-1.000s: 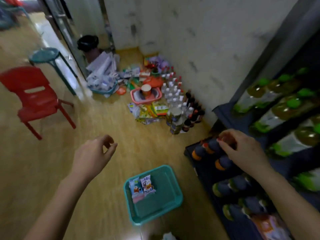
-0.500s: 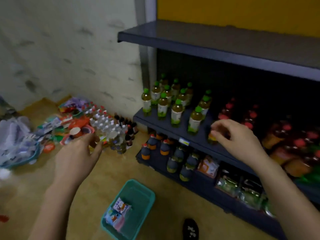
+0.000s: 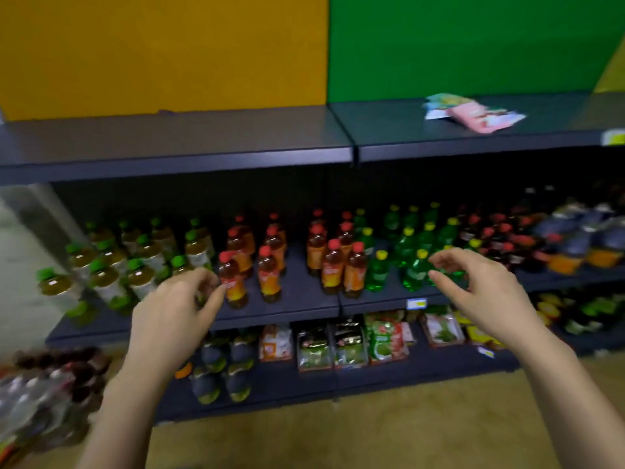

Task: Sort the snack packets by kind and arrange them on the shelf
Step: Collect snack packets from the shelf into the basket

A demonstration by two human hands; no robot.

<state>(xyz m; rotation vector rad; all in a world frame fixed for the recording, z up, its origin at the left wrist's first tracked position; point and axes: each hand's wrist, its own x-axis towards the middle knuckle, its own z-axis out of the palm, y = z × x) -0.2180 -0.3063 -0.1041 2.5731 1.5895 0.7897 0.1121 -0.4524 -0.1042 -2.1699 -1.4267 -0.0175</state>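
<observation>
1. Your left hand hovers at the middle shelf, near the red-capped bottles. The fingers are loosely curled and hold nothing.
2. Your right hand hovers before the green bottles with yellow caps. Its fingers are also loosely bent and empty.
3. The snack packets lie in a small overlapping heap on the top shelf, towards its right end.
4. More packets, blurred, stand along the bottom shelf.

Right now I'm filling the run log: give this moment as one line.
left hand: open, empty | right hand: open, empty | snack packets: lying on top shelf, right side | middle shelf: bottles
</observation>
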